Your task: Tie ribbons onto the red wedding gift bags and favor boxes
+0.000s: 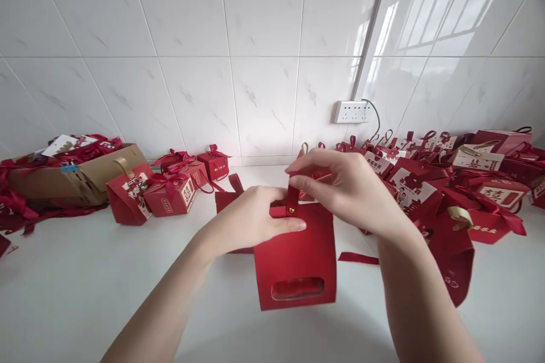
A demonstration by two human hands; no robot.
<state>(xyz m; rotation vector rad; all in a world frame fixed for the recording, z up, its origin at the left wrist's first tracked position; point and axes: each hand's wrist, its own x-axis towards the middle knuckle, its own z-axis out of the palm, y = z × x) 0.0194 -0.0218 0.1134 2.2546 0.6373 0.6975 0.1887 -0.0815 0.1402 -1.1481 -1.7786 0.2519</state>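
Carton: a brown open-topped carton stands at the left edge, heaped with dark red ribbons and white cards; more ribbon trails on the white surface beside it.
Small boxes: just right of the carton, red gift boxes, some topped with ribbon bows, stand near the tiled wall.
Box behind: left of centre, another red box shows partly behind the left hand, a ribbon loop rising from it.
Left hand: the left hand grasps the top of the window box, thumb flat on its front, the other fingers curled behind and partly hidden.
Window box: this red box is just below and right of the frame's centre, with a rounded cutout low on its front.
Strap: a short red strap with a gold-coloured stud stands up from the box's top.
Right hand: the right hand pinches the upper end of the strap between thumb and fingertips.
Ribbon strip: a flat red ribbon strip lies right of the window box.
Wall: a white power strip with a dark cable is mounted right of centre.
Right side: many red gift bags and boxes crowd together, some with loop handles.
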